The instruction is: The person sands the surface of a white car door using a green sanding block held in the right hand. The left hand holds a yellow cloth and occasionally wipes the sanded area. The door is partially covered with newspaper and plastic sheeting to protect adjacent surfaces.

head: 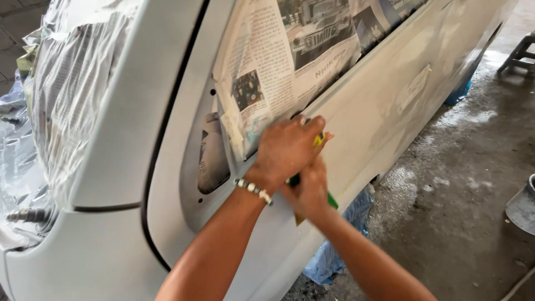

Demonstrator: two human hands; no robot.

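Landmark: the grey primed car door point(390, 106), which fills most of your view and runs off to the upper right.
Left hand: your left hand point(287, 150) presses flat-knuckled against the door just under its window line, fingers curled tight over a yellow-green sanding pad point(319, 139); a beaded bracelet point(253, 189) sits on that wrist.
Right hand: your right hand point(308, 192) lies just below the left one, touching it, closed around the green lower end of the same pad.
Pad: it rests against the door, mostly hidden by both hands, with only its yellow tip and green edge showing.
Masking: newspaper point(290, 61) covers the door's window, directly above your hands.
Floor: wet concrete floor point(462, 184) lies to the right of the door, with a grey bucket point(524, 203) at the far edge.
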